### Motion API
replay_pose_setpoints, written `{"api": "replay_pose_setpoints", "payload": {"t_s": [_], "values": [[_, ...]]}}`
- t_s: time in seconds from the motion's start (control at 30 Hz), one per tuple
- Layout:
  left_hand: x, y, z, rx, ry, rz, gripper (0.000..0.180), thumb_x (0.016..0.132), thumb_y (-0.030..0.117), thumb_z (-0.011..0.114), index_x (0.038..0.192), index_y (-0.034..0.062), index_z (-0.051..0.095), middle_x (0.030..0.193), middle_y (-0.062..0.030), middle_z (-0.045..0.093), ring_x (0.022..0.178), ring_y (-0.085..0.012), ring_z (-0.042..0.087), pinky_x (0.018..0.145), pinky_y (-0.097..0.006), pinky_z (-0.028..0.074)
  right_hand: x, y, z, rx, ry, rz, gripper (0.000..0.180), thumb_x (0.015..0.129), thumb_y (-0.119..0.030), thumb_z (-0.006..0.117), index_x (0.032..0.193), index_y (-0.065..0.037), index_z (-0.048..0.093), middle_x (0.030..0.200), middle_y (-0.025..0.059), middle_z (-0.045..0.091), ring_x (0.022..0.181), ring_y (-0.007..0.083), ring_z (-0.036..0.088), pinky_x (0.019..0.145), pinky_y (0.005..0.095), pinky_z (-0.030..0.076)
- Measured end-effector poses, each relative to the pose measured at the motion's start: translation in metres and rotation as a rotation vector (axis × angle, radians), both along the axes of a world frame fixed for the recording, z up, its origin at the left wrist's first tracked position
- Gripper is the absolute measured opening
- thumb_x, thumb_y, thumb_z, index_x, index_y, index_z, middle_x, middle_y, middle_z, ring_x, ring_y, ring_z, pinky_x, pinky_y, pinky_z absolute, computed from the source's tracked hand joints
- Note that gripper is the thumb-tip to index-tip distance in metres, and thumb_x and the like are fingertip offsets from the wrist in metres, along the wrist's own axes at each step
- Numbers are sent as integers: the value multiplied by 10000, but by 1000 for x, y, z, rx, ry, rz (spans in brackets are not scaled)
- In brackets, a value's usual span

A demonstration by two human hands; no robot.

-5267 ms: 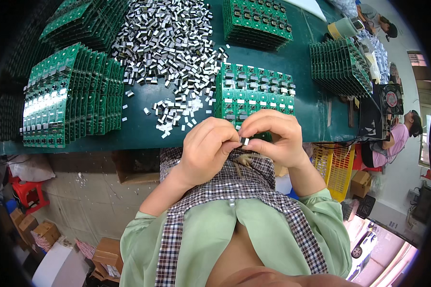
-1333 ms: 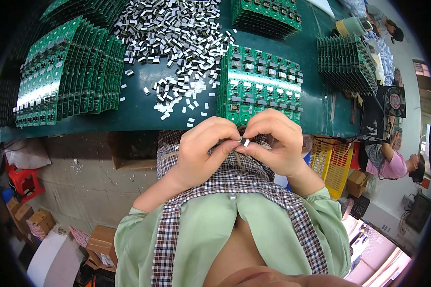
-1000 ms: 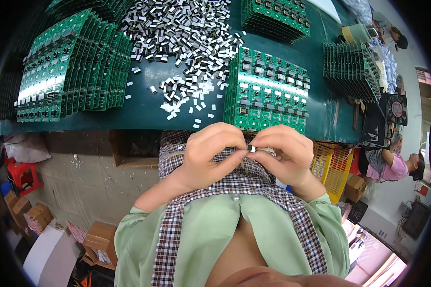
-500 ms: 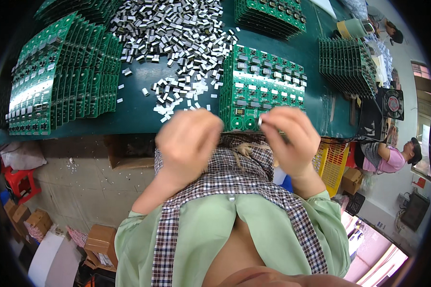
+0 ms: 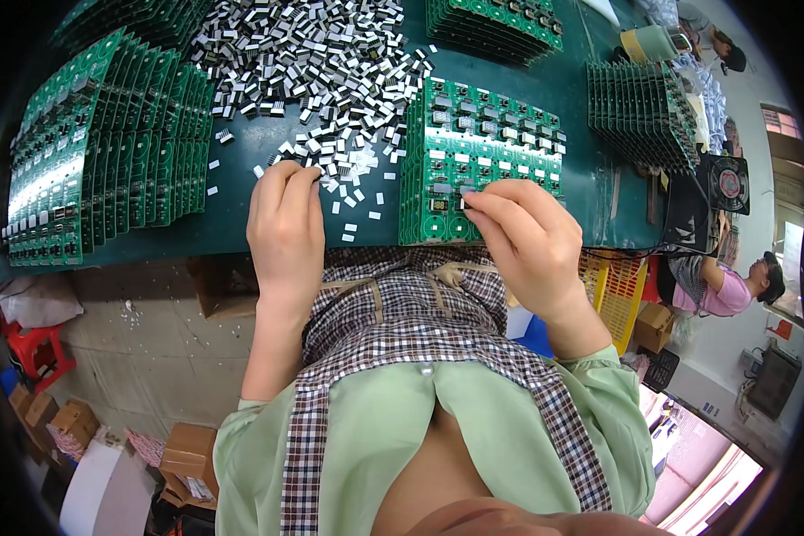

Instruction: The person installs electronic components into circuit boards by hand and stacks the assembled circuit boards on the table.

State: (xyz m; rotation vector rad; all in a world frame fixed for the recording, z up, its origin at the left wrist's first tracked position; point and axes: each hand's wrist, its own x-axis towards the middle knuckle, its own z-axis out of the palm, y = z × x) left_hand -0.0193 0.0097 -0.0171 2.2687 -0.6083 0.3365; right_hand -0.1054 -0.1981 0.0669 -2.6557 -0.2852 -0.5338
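Note:
My right hand (image 5: 527,237) pinches a small digit display (image 5: 463,205) at the near row of a green circuit board (image 5: 482,170), which tops a stack of such boards. Left of that display, another digit display (image 5: 439,205) sits on the board with its dark face showing. At the near edge of a pile of small white-and-black digit displays (image 5: 304,54), my left hand (image 5: 284,232) has its fingers bent and drawn together. What its fingertips hold, if anything, is hidden. Small white pieces (image 5: 348,227) lie loose between my hands.
Upright circuit boards (image 5: 107,152) stand in a row on the left of the green table (image 5: 250,219). More boards stand at the far middle (image 5: 500,27) and the right (image 5: 639,116). A yellow crate (image 5: 612,299) is below the table's right side. People are at the right.
My left hand has moved left and away from me to the pile. My right hand has brought the digit display slightly left, onto the board. The view has shifted a little.

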Motion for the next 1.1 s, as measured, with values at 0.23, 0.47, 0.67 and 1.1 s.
{"api": "replay_pose_setpoints", "payload": {"t_s": [0.23,0.47,0.67,1.1], "values": [[2,1,5,93,-3,38,144,780,30,640,921,34,611,899,-77,561,850,-269,559,740,-375,450,0,2,3,-25,23,23,216,662,36,694,865,-16,643,814,77,601,696,223,618,567,306,501],[4,4,12,-83,91,47,215,776,-36,641,986,6,629,939,-94,602,870,-227,591,776,-317,463,-2,5,13,-2,59,-22,256,665,10,725,910,-33,665,804,66,601,634,189,601,525,284,482],[-15,-8,32,-826,518,-270,316,759,-94,642,1068,-40,607,993,-103,623,919,-177,610,818,-293,499,-5,20,12,388,94,24,320,664,16,741,972,-40,673,849,83,618,638,170,600,535,263,486],[-39,-24,37,-827,596,-551,246,740,-6,704,978,-3,638,938,-112,666,854,-200,652,750,-291,511,-11,9,1,463,22,187,251,627,14,752,860,-13,661,800,87,649,689,211,636,574,288,513]]}}
